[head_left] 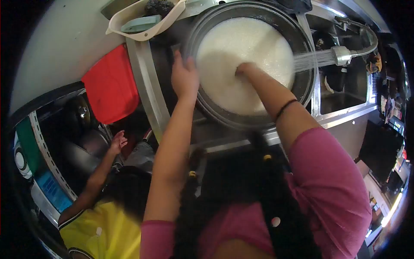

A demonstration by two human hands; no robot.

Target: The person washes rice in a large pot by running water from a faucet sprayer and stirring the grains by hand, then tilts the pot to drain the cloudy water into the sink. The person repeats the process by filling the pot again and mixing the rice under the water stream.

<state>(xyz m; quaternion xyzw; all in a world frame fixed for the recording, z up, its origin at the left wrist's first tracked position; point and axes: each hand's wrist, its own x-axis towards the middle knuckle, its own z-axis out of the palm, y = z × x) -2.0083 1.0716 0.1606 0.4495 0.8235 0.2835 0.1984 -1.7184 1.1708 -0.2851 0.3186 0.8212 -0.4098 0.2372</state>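
Note:
A large dark pot [254,123] stands over the sink, filled with cloudy white liquid [233,39]. Its contents below the surface cannot be made out. My left hand [185,78] grips the pot at its left rim, with thumb and fingers around the edge. My right hand [247,69] dips into the middle of the liquid, and its fingers are hidden below the surface. From the right, a spray faucet [343,56] sends a stream of water into the pot.
A beige basin [166,26] holding a green-grey item and a dark scrubber sits at the upper left. Below it hangs a red plastic sheet-like item [113,86]. Another sink basin [345,100] lies right. A person in a yellow shirt [108,226] is close on my left.

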